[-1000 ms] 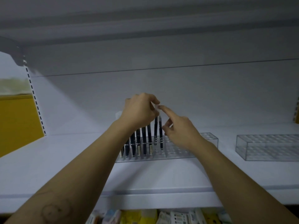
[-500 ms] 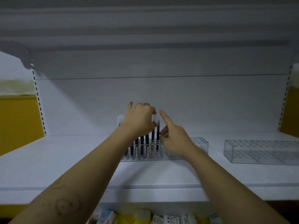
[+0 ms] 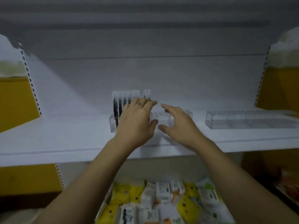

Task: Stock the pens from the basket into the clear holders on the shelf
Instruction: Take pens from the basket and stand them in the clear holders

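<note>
**Both hands coming off the pens, open**

Half a second ago the left hand [image 3: 137, 122] was pinching the top of a pen while the right hand [image 3: 179, 126] was pointing a finger at the same cap. Now both are hanging lower, in front of the clear holder [image 3: 113, 126], with fingers spread and relaxed and nothing in either of them. The left hand is covering the middle of the holder and the lower part of the rightmost pens; the right hand is covering the holder's right half. Whether either hand is touching the holder cannot be told. The view is also showing more below the holder than it did, so the packets [image 3: 163, 196] under the shelf are now filling the bottom of the picture.

The packets are yellow and white and are carrying dark printed blocks like barcodes, but the picture is smeared by motion and no writing is coming through as readable.

The pens [image 3: 117, 109] are standing upright in a row in the left part of the holder – dark barrels below, pale translucent caps on top, rising well above its rim. The holder itself is a long clear box with a gridded top, sitting on the white shelf [image 3: 48, 139]. A second holder [image 3: 249, 121] of the same kind is sitting well to the right of it on the same shelf, with no pens showing in it.
</note>
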Demonstrator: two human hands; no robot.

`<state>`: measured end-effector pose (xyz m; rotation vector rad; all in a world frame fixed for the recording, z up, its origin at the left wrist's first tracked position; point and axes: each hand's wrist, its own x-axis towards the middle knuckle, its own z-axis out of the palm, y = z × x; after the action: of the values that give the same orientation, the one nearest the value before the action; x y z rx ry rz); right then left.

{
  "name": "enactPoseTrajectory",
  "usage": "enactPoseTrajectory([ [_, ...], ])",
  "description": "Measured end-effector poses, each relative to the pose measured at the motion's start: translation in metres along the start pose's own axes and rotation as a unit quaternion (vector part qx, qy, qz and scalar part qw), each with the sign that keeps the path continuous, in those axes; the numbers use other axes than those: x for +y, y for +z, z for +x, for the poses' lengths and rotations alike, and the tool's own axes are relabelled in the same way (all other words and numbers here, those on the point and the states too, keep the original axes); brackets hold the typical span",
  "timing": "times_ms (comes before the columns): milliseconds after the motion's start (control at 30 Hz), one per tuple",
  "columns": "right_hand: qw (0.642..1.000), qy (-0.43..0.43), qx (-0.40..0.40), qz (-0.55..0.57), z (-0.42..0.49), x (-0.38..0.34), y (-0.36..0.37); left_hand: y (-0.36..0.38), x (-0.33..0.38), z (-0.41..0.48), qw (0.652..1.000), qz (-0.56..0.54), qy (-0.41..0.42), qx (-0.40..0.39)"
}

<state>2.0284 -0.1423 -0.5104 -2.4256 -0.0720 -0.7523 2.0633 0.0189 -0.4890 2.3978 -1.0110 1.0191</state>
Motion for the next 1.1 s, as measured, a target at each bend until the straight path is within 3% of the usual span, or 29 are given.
enactPoseTrajectory([
  [233, 0.998, 0.0, 0.038, -0.042, -0.079, 0.01, 0.006, 0.023, 0.03, -0.074, 0.997, -0.07, 0.017, -0.019],
  [467, 0.993, 0.051, 0.088, -0.056, -0.172, 0.026, 0.02, 0.046, 0.056, -0.157, 0.981, -0.118, -0.03, -0.148],
  [800, 0.966, 0.194, -0.141, -0.095, -0.271, 0.071, 0.069, 0.092, 0.077, -0.248, 0.938, -0.124, -0.097, -0.31],
  [1100, 0.892, 0.316, -0.322, -0.036, -0.325, 0.166, 0.162, 0.203, 0.078, -0.318, 0.846, -0.157, -0.153, -0.486],
])
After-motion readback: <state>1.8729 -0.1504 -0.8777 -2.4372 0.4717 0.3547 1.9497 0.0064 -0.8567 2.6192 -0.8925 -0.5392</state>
